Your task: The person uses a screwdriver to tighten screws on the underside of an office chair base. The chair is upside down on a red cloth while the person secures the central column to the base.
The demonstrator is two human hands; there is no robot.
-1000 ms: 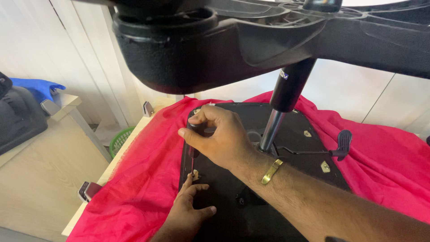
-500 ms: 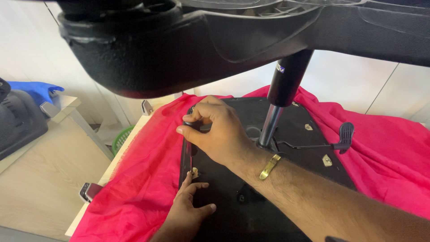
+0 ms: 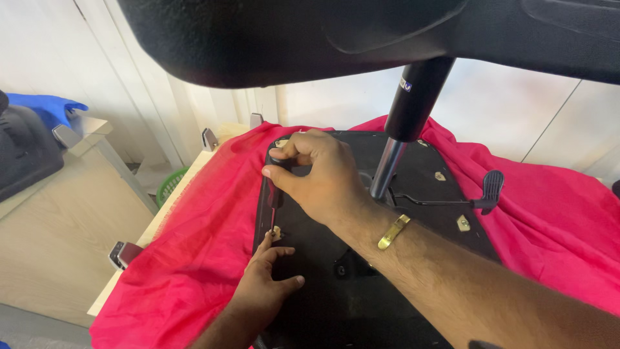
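A: Head view. What occupies the centre?

B: An upturned office chair seat (image 3: 361,284), black underside up, lying on a red cloth (image 3: 194,258) spread over a light wooden table (image 3: 161,220). The gas-lift column (image 3: 403,129) rises from the seat's middle, chrome below and black above, up to the chair base (image 3: 290,32), which fills the top of the frame.

A: And the right hand?

B: The right hand (image 3: 320,174) reaches in from the lower right, a brass-coloured bangle (image 3: 394,231) on the wrist. Its fingers are curled and pinched narrowly around the dark handle of a screwdriver (image 3: 274,187), which stands nearly upright at the seat's left edge, tip down.

A: The left hand?

B: The left hand (image 3: 265,281) lies flat on the seat near that same edge, fingers spread, holding nothing. The forefinger points up to a small brass-coloured fitting (image 3: 276,232), touching or just beside it; the tool's tip meets the same spot.

A: Other parts of the seat?

B: A black adjustment lever (image 3: 487,190) with a paddle end juts right from the column's foot. Small brass-coloured fittings (image 3: 462,223) sit near the seat's right edge.

A: Any containers?

B: One: a green basket (image 3: 169,186) on the floor beyond the table's left side, mostly hidden; its contents cannot be told.

A: The surroundings?

B: A second wooden surface (image 3: 58,226) stands at left, bearing a black object (image 3: 22,155) with something blue (image 3: 45,106) behind it. Metal clamps (image 3: 123,254) grip the table edge.
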